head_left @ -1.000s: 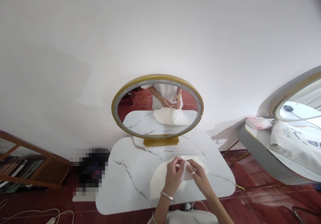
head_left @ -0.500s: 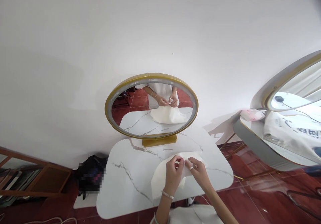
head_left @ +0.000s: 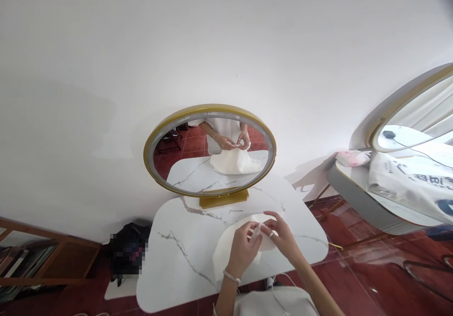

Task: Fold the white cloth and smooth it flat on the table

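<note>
A piece of cream-white cloth (head_left: 223, 252) lies spread near the front of the white marble-patterned table (head_left: 170, 264). Just above it, my left hand (head_left: 245, 241), with a bracelet at the wrist, pinches a gathered bit of the white cloth between thumb and fingers. Close beside it, my right hand (head_left: 279, 235), wearing a ring, grips the same raised bit with thumb and fingertips. One right finger is lifted away. Whether a small tool sits between the fingertips is too small to tell.
A round gold-framed mirror (head_left: 209, 195) stands at the table's back and reflects my hands. Rightward is a second table (head_left: 357, 202) with a white printed bag (head_left: 399, 176) and a pink-white packet (head_left: 352, 158). On the left are a black bag (head_left: 129, 247) and a wooden shelf (head_left: 67, 259).
My right hand's fingers have opened out a little and one is raised. The pinched cloth bit shows more between my hands. The view has shifted slightly.
</note>
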`<action>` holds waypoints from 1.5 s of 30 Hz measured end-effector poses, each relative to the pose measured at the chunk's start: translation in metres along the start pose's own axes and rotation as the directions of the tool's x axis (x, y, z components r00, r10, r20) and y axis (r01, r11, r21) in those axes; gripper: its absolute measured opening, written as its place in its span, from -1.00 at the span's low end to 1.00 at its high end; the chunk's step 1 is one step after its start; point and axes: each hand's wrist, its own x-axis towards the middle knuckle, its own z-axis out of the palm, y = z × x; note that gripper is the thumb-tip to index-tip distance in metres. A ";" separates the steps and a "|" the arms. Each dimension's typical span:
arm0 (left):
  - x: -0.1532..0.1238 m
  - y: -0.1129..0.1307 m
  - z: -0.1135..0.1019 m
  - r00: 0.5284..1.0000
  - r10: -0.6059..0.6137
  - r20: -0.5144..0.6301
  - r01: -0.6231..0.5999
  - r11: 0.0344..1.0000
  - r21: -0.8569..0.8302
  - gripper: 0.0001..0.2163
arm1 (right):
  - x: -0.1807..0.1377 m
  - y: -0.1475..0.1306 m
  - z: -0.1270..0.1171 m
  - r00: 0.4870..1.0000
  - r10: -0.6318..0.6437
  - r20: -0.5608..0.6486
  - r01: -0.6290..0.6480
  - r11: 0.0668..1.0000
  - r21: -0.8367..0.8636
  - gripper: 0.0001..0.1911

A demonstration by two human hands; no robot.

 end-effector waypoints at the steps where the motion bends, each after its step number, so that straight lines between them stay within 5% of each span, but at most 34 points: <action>1: -0.002 0.000 0.001 1.000 0.022 -0.021 -0.022 0.999 0.030 -0.79 | 0.001 -0.005 -0.003 0.999 0.008 0.043 -0.008 1.000 0.007 -0.52; 5: -0.010 0.005 0.008 0.987 0.136 -0.091 -0.114 0.970 0.214 -0.75 | 0.003 -0.030 -0.009 0.983 0.033 0.179 -0.011 0.993 -0.121 -0.68; 14: -0.006 -0.004 0.001 0.831 0.429 -0.354 -0.227 0.843 0.488 -0.71 | 0.016 -0.096 -0.016 0.966 -0.209 -0.154 0.163 0.950 -0.267 -0.73; 20: -0.009 -0.011 -0.032 0.924 0.326 -0.200 -0.223 0.884 0.410 -0.74 | 0.022 -0.127 -0.049 0.874 -0.377 -0.305 0.277 0.904 -0.325 -0.74; 25: -0.002 -0.008 -0.075 0.968 0.133 -0.214 -0.092 0.977 0.193 -0.77 | 0.037 -0.131 -0.095 0.824 -0.301 -0.481 0.124 0.923 -0.365 -0.69; 30: 0.017 0.017 -0.119 0.964 0.096 -0.249 -0.086 0.995 0.053 -0.70 | 0.056 -0.136 -0.126 0.904 -0.117 -0.412 0.067 0.989 -0.134 -0.63; 35: 0.012 0.058 -0.151 0.960 0.233 -0.158 -0.164 0.918 0.362 -0.75 | 0.053 -0.132 -0.133 0.987 -0.015 -0.161 0.011 1.000 -0.023 -0.61; 45: -0.068 0.087 -0.160 0.994 0.079 0.082 -0.103 0.932 0.348 -0.83 | -0.056 -0.094 -0.155 0.986 0.162 0.022 -0.163 0.986 0.042 -0.69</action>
